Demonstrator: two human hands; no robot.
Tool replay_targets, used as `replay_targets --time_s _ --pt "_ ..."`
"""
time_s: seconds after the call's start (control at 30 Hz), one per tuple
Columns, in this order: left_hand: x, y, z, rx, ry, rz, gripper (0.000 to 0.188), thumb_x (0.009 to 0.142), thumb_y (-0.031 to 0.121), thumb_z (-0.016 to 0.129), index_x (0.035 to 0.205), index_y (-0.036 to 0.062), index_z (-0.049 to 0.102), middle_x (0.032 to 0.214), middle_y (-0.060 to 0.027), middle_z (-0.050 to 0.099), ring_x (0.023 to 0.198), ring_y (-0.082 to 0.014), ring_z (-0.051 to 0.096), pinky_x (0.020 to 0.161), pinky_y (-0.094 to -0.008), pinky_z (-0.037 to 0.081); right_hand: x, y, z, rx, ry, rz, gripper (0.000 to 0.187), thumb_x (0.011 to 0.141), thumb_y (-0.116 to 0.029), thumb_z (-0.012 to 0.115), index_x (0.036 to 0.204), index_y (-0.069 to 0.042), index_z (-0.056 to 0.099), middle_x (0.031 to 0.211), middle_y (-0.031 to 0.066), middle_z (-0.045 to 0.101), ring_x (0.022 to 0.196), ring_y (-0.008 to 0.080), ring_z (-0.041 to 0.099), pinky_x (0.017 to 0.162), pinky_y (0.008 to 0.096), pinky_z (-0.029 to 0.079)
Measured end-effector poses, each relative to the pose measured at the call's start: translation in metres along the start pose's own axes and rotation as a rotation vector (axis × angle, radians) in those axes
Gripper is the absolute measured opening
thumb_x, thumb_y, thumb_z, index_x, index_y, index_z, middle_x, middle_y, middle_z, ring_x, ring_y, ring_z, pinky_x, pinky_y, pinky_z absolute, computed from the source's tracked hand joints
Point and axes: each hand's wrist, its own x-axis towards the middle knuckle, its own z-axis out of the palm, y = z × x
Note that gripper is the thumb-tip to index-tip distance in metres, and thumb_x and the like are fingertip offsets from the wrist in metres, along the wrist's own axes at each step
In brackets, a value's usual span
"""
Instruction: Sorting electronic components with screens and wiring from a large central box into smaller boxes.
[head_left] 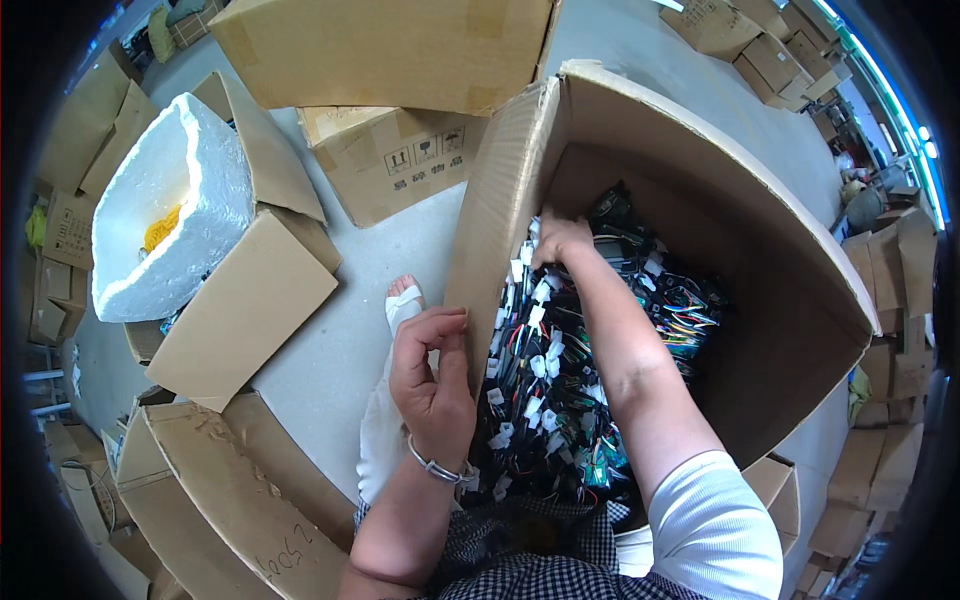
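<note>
A tall open cardboard box [690, 120] holds a heap of black cable bundles [560, 400] with white plug connectors and some coloured wires. My right hand [563, 240] reaches down into it, near the far left corner. Its fingers are bent over the white connectors [538, 290] and black cables; the fingertips are partly hidden, so what they grip cannot be told. Outside the heap, my left hand [432, 375] is raised beside the box's left wall. Its fingers are curled toward the thumb, close to the cardboard, and I see nothing in them.
A white foam box [225, 180] with something yellow [160, 230] inside stands at the left in an open carton [245, 305]. Closed cartons [380, 55] are stacked ahead. Another open carton [200, 480] is at the lower left. My foot [404, 292] is on the grey floor.
</note>
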Motion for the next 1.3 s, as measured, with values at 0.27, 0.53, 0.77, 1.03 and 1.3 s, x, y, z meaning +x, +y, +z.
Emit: replay_targets --time_s 0.27,0.53,0.77,1.03,1.3 --pt "0.001 -0.002 0.004 0.040 0.036 -0.086 0.013 0.087 -0.007 0.052 0.092 0.0005 0.062 0.094 -0.0074 0.063 0.088 -0.0131 0.058 0.082 -0.0248 0.045 -0.045 0.007 -0.003 -0.039 -0.031 -0.123 0.089 0.063 -0.029 0.074 0.140 -0.007 0.034 0.114 0.0206 0.064 0.113 0.0295 0.058 0.107 0.0406 0.033" --pt "0.015 -0.003 -0.001 -0.052 0.036 -0.112 0.012 0.089 -0.004 0.052 0.093 0.0009 0.061 0.090 0.0000 0.060 0.075 -0.0057 0.051 0.067 -0.0198 0.043 -0.186 -0.006 0.018 0.058 0.564 -0.284 0.074 0.063 -0.020 0.071 0.130 -0.005 0.044 0.074 0.0114 0.064 0.077 0.0292 0.062 0.081 0.0380 0.042" --pt "0.010 0.001 0.007 -0.174 0.032 -0.211 0.008 0.091 0.002 0.051 0.094 0.0005 0.059 0.086 -0.0015 0.060 0.076 -0.0065 0.051 0.069 -0.0208 0.043 -0.297 -0.041 0.071 0.178 0.825 -0.162 0.061 0.060 -0.007 0.063 0.120 -0.001 0.053 0.070 0.0070 0.055 0.067 0.0249 0.055 0.072 0.0386 0.040" --pt "0.007 0.008 0.019 -0.283 0.007 -0.225 0.010 0.095 0.005 0.049 0.097 0.0006 0.058 0.079 0.0008 0.056 0.067 -0.0041 0.048 0.060 -0.0186 0.040 -0.329 -0.079 0.134 0.305 0.697 -0.113 0.050 0.071 -0.016 0.063 0.119 -0.007 0.055 0.098 0.0112 0.056 0.091 0.0246 0.054 0.084 0.0370 0.037" --pt "0.009 0.001 0.010 -0.247 0.030 -0.241 0.011 0.095 0.004 0.048 0.097 0.0002 0.058 0.083 -0.0010 0.058 0.071 -0.0052 0.050 0.064 -0.0201 0.043 -0.297 0.041 -0.038 0.406 0.285 -0.131 0.049 0.075 -0.032 0.073 0.115 -0.009 0.061 0.104 0.0161 0.066 0.093 0.0340 0.064 0.082 0.0415 0.052"
